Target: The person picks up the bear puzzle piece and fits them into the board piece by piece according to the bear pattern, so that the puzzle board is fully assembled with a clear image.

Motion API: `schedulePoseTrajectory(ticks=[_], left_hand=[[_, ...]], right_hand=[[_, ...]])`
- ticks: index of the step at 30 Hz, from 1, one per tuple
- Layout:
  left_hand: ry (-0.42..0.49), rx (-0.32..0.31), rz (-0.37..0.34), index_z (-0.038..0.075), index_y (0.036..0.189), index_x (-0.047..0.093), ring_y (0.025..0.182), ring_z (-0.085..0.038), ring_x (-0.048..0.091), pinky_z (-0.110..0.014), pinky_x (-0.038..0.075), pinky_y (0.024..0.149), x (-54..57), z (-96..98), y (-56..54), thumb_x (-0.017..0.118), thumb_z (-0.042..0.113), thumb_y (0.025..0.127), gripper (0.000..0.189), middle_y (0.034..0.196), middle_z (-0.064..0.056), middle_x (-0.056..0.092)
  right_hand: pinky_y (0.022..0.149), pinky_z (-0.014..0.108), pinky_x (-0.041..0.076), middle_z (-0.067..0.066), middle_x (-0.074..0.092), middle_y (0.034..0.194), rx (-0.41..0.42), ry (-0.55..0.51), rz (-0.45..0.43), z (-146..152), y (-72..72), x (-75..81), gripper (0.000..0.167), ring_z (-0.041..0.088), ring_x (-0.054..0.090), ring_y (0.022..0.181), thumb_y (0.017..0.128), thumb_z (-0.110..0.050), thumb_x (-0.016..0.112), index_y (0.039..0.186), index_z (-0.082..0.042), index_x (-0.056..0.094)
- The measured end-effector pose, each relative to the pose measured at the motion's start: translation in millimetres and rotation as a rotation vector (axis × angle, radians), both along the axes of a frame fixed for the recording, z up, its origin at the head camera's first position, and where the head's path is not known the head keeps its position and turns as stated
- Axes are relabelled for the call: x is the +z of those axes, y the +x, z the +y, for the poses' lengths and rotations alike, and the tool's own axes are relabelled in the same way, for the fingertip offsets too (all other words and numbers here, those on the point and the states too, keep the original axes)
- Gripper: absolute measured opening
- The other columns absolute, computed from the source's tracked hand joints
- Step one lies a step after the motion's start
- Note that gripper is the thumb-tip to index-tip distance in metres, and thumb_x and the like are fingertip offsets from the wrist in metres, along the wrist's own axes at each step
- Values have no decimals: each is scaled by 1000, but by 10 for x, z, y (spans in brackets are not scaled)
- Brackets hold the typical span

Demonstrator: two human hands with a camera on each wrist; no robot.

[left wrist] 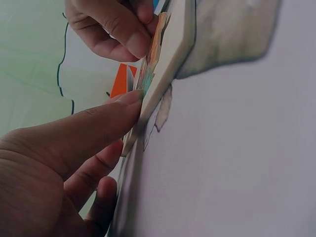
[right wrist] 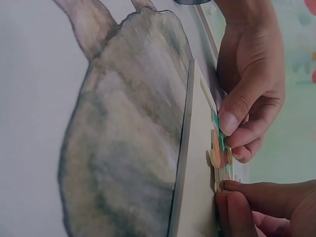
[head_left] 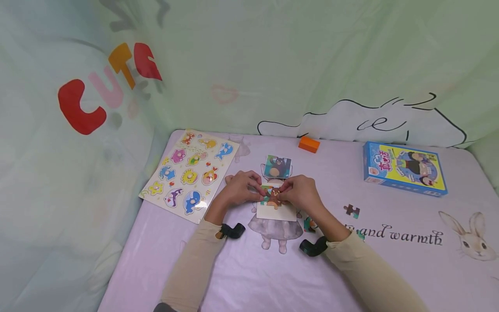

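A pale, square puzzle board (head_left: 277, 213) lies in the middle of the table, with brown-bear jigsaw pieces (head_left: 274, 197) joined over its upper part. My right hand (head_left: 302, 193) pinches the bear section at its right side; in the right wrist view the thumb and index finger of that hand (right wrist: 276, 207) meet at the piece's edge. At the left side, my left hand (head_left: 243, 189) holds a green-edged piece (right wrist: 216, 119) by thumb and fingertips. Its other fingers lie beside the board edge in the left wrist view. Just above the board sits a bear picture card (head_left: 278, 167).
A wooden board of sea-animal shapes (head_left: 200, 162) lies left. An orange block (head_left: 309, 144) stands at the back, and a blue-and-yellow box (head_left: 405, 168) at the right. Loose jigsaw pieces (head_left: 352, 211) lie right of the board, one (head_left: 309, 224) near the right wrist.
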State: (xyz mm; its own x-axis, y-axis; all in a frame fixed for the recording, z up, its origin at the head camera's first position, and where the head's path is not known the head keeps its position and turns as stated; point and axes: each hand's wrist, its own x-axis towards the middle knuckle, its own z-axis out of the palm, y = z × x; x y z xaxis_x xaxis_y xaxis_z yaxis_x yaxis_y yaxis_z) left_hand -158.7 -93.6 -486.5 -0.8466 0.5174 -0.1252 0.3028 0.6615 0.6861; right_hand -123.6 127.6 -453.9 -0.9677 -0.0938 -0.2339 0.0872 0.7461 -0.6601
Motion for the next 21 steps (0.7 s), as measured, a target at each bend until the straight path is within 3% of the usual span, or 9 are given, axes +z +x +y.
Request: schedulePoseTrajectory(ticks=[6,12,21], left_hand=[[9,0,1,27,89,83,118,-21,50,-55,19,99,-1,-2,3,85,28,82,7,119,9,64],[-23,22,-2,27,89,83,119,-22,50,-57,19,101,-4,35,11,84,31,83,7,121,9,64],[-178,230,-12,27,75,78,109,-21,52,-61,26,99,88,276,84,82,49,81,24,110,10,62]], right_hand=[[58,26,47,6,73,74,11,5,16,49,3,4,17,21,62,72,82,-21,85,88,-7,76],[65,28,44,4,69,78,54,20,-44,154,-45,2,16,23,56,81,86,-25,83,89,-11,76],[65,29,42,3,66,76,88,27,-61,176,-100,-31,18,21,55,79,85,-27,84,88,-12,76]])
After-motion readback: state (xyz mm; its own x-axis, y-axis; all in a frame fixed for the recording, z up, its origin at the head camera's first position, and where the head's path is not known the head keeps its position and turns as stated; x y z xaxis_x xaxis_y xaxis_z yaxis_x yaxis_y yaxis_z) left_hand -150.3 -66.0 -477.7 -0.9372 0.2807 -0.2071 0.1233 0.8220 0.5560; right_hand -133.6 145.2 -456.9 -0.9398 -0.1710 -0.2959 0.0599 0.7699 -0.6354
